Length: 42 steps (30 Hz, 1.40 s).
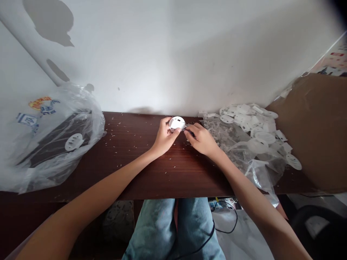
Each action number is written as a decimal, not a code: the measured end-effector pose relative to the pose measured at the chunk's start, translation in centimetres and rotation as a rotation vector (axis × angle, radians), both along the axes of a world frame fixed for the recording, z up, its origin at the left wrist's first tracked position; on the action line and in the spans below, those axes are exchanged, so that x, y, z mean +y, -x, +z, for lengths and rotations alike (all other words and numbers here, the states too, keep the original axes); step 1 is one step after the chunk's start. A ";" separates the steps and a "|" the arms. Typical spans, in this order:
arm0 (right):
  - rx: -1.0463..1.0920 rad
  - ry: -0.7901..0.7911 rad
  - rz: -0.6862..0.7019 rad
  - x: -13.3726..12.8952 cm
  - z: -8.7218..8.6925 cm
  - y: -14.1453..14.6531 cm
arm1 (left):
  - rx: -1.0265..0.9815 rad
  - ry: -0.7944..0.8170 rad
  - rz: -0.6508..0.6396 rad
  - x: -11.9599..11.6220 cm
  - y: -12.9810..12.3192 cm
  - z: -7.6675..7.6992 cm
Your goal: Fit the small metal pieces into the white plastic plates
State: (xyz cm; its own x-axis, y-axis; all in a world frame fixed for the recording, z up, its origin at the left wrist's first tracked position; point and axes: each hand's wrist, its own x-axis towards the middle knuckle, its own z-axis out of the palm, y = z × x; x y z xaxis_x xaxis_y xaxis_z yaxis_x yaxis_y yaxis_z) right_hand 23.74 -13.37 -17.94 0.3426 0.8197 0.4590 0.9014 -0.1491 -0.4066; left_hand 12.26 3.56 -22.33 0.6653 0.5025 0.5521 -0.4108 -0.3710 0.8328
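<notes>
- Round white plastic casing (176,123): held just above the desk (173,173), near its far edge and about midway along it, with a small dark mark on its face.
- Left hand (164,138): fingers (166,121) and thumb close around the casing, gripping it by the rim.
- Right hand (202,139): fingers (189,133) curled inward and pinched together just beside the casing; whatever they hold is too small to tell.
- Pale specks (130,133): scattered over the desk, mostly around the hands.
- Clear plastic bag (230,135): lies toward the desk's right end, beneath and among a heap of flat white plastic pieces (244,119).
- Larger printed plastic bag (92,122): sits at the desk's left end, wrapped around a dark object, with a white plastic piece (73,142) visible through it.
- Brown cardboard (311,126): stands past the desk's right end, beside the heap.
</notes>
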 end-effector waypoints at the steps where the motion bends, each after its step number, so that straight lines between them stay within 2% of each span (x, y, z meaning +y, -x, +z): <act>1: -0.004 -0.001 -0.005 0.0 -0.1 0.0 | -0.003 0.015 -0.009 0.0 0.0 0.0; 7: -0.047 0.026 -0.017 -0.1 0.0 0.1 | 0.014 0.045 -0.034 0.0 0.1 0.3; 15: -0.038 0.004 -0.009 0.0 -0.1 0.2 | 0.058 0.035 -0.003 -0.1 0.3 0.7; 21: 0.011 -0.029 0.010 0.2 -0.2 0.8 | 0.170 -0.083 0.152 -0.7 1.1 1.2; 29: -0.001 0.056 -0.160 0.5 -0.2 2.4 | 0.227 -0.236 0.284 -1.9 1.7 1.6; 36: -0.082 0.180 -0.253 0.3 0.2 3.2 | 0.260 -0.291 0.290 -2.4 2.0 1.8; 42: -0.239 0.299 -0.332 0.7 -0.2 3.7 | 0.327 -0.369 0.253 -3.4 2.1 1.9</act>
State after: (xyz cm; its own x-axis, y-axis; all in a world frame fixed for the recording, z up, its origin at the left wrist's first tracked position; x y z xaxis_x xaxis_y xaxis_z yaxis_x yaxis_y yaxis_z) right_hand 20.03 -12.68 -18.17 0.5215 0.7918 0.3179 0.8480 -0.5221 -0.0905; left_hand 10.16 0.13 -20.40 0.7153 0.4810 0.5069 -0.0135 -0.7157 0.6983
